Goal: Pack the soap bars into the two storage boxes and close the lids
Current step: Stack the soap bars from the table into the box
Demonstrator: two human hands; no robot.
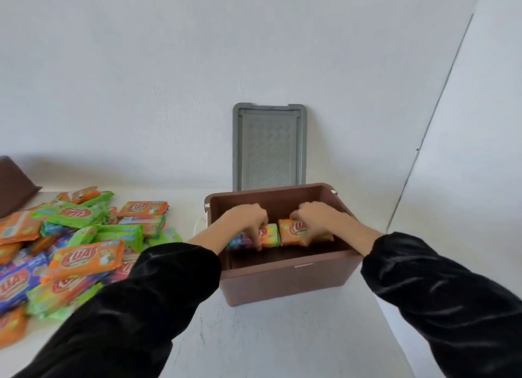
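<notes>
**Both hands down in the box; fresh bars lie off to the left**

Nearest, two black sleeves reach over the table (268, 343) and across the front wall of the storage box (282, 276).

Inside, 3 bars sit in a row running left-right: blue bar (237, 242), yellow bar (270, 235), orange bar (292, 232). They lie side by side, touching or nearly so. A strip of bare box floor shows btwn the row and the front wall.

The left hand (250, 222) has its fingers curled down over the yellow bar, tips by the blue one. The right hand (313, 222) is curled round the orange bar. Both are narrow and holding. Each bar's own long axis is hard to read under the fingers.

The pile (84, 236) of loose soap bars lies left of the box, just beside it, w/ packets at all angles. Probably the left hand is nearer for the next pick, and the right would have to cross the box. Each packet likely needs turning to match the row.

Farthest, the grey lid (269, 149) leans upright on the wall behind the box's far rim, about centred btwn the hands.

At the far left edge is a brown shape (14, 185), cut off. Can't tell if it's the 2nd box.
</notes>
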